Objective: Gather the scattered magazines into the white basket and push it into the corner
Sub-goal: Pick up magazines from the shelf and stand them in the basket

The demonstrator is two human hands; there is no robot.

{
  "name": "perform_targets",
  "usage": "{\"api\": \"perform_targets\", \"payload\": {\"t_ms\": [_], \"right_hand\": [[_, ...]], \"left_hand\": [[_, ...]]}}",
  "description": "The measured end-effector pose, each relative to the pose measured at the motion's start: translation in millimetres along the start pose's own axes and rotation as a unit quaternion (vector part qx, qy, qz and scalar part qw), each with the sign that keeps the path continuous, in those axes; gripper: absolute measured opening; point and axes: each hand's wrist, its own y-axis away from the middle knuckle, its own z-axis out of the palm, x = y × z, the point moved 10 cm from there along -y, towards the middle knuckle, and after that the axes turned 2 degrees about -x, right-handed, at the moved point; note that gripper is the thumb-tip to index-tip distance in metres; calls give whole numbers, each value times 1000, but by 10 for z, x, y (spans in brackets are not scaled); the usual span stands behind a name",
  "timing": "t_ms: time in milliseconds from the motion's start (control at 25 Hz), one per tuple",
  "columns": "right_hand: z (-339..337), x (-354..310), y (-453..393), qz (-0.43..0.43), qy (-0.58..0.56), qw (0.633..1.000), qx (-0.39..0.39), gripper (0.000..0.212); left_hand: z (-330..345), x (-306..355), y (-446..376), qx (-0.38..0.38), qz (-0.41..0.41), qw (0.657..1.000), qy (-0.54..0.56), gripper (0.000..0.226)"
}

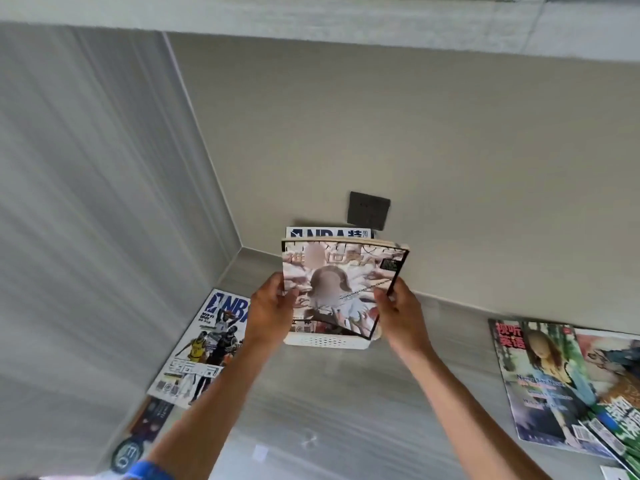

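A pale pink-toned magazine stands upright, its lower edge down inside the white basket on the floor near the wall. My left hand grips its left edge and my right hand grips its right edge. Behind it in the basket stands an NBA magazine, only its top showing. Another NBA magazine lies flat on the floor to the left. More magazines lie overlapped on the floor at the right.
The room corner is just left of the basket, where a curtain meets the beige wall. A dark wall socket sits above the basket. A dark booklet lies at the lower left by the curtain.
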Motion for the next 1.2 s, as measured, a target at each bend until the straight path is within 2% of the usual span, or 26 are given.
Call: {"api": "perform_targets", "payload": {"t_ms": [120,280,360,440,480,640,880,1040,1200], "right_hand": [[281,-8,-466,22,19,1000,0,15],[486,267,-725,56,32,998,-7,14],[518,427,-736,98,28,994,-25,32],[452,593,-597,123,98,987,-34,60],[405,676,-463,120,116,985,-36,63],[133,1229,451,174,91,977,-79,47],[-1682,2268,1643,283,128,950,22,40],[-2948,2735,2109,305,206,927,70,43],[-3916,3182,2058,277,325,899,93,64]], "left_hand": [[-29,-114,-462,-9,-9,997,-81,20],[118,-519,-596,-30,-45,996,-76,20],[147,-624,-579,-26,-61,995,-68,20],[216,-679,-446,-32,-77,995,-57,33],[287,-679,-327,-42,-68,995,-61,40],[834,-639,357,-116,-27,987,-104,49],[2658,-176,1526,-325,14,934,-148,50],[3665,196,2147,-398,28,906,-144,48],[4399,360,2593,-426,25,895,-132,46]]}}
